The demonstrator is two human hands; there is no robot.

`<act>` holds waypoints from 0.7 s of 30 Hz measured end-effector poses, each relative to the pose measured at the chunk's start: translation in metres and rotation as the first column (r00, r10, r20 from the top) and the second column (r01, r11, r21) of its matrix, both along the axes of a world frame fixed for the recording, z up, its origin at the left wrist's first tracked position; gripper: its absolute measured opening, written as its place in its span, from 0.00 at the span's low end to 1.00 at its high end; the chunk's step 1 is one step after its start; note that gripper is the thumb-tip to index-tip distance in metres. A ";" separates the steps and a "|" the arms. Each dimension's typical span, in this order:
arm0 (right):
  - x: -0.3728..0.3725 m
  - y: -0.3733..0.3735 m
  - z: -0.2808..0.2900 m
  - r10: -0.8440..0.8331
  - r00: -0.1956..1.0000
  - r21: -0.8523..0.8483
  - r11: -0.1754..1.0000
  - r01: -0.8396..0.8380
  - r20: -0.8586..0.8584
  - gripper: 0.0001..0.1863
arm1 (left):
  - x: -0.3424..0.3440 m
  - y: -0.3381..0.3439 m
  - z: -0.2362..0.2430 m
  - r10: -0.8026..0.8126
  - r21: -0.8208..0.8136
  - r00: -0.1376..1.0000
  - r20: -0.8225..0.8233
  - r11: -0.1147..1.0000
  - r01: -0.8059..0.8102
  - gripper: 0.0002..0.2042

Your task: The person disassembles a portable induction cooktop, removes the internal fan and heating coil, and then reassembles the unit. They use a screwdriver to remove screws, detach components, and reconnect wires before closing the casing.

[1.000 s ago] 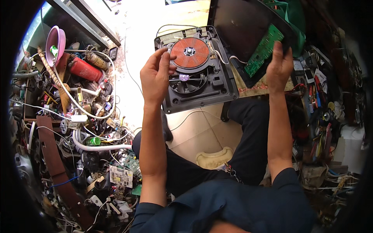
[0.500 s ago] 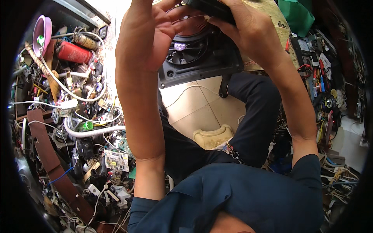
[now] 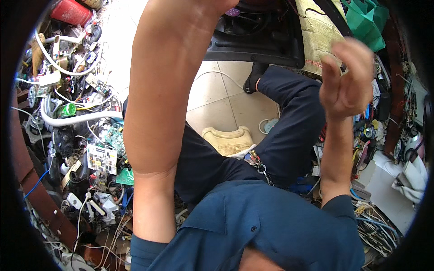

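Note:
My left arm stretches up to the top edge, where only the heel of my left hand (image 3: 225,5) shows; its fingers are out of the picture. Just beside and beyond it lies a black plastic housing (image 3: 266,47) with a round fan opening, partly cut off by the top edge and my forearm. My right hand (image 3: 348,83) is raised at the right, away from the housing and smeared by motion. Its thumb and fingers are curved and apart, and I see nothing between them. A dark bar (image 3: 335,17) slants down just beyond its fingertips.
A worn yellowish board (image 3: 318,40) lies right of the housing, beside a green bag (image 3: 368,22). Electronic scrap and cables, with a circuit board (image 3: 102,158), crowd the left. More cables (image 3: 382,230) lie at the right. A cream stool (image 3: 228,140) shows between my legs.
My right hand has left the dark part it held by my left hand and swung right and down. My left hand has gone up, mostly out of view. The view has shifted.

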State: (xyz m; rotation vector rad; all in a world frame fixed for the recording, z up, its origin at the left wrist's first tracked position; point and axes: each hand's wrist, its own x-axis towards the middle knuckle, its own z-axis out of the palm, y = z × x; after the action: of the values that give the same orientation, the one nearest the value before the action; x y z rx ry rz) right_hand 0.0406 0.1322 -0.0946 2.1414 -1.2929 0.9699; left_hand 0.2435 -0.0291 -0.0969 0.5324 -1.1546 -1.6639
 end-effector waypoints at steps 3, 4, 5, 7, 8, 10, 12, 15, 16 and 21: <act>-0.003 0.034 -0.057 -0.501 0.777 0.519 0.812 0.269 0.381 0.18 | 0.001 -0.005 0.006 -0.019 0.080 0.993 -0.118 0.996 0.029 0.14; -0.018 0.025 -0.074 -0.684 0.560 0.663 0.690 0.291 0.467 0.21 | 0.001 -0.007 0.006 -0.023 0.099 0.990 -0.139 0.994 0.037 0.14; -0.028 0.013 -0.084 -0.656 0.528 0.615 0.735 0.286 0.539 0.19 | 0.002 -0.008 0.006 -0.022 0.118 0.987 -0.156 0.992 0.040 0.14; -0.051 -0.013 -0.094 -0.640 0.386 0.609 0.763 0.218 0.664 0.20 | 0.002 -0.011 0.006 -0.024 0.139 0.984 -0.178 0.989 0.049 0.14; -0.059 -0.024 -0.097 -0.631 0.419 0.595 0.769 0.232 0.653 0.21 | 0.001 -0.011 0.006 -0.026 0.145 0.981 -0.190 0.988 0.055 0.14; -0.069 -0.042 -0.101 -0.611 0.484 0.566 0.783 0.257 0.626 0.22 | 0.002 -0.014 0.005 -0.032 0.162 0.976 -0.214 0.985 0.068 0.14; -0.075 -0.052 -0.106 -0.615 0.529 0.578 0.773 0.261 0.585 0.20 | 0.005 -0.014 0.006 -0.035 0.170 0.973 -0.228 0.983 0.075 0.13; -0.080 -0.063 -0.114 -0.626 0.580 0.582 0.757 0.295 0.521 0.16 | 0.007 -0.015 0.005 -0.031 0.182 0.969 -0.243 0.980 0.077 0.13; -0.081 -0.063 -0.115 -0.643 0.621 0.570 0.741 0.355 0.448 0.16 | 0.006 -0.017 0.003 -0.037 0.188 0.967 -0.251 0.978 0.086 0.13; -0.076 -0.070 -0.109 -0.680 0.712 0.533 0.674 0.511 0.178 0.14 | 0.007 -0.019 0.003 -0.029 0.218 0.963 -0.267 0.972 0.090 0.13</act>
State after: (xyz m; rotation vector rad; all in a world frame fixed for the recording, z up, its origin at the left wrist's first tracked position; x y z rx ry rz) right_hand -0.0357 0.0621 -0.2036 1.6025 -2.4314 0.8359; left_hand 0.2508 -0.0478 -0.0939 0.4065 -0.7977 -1.8695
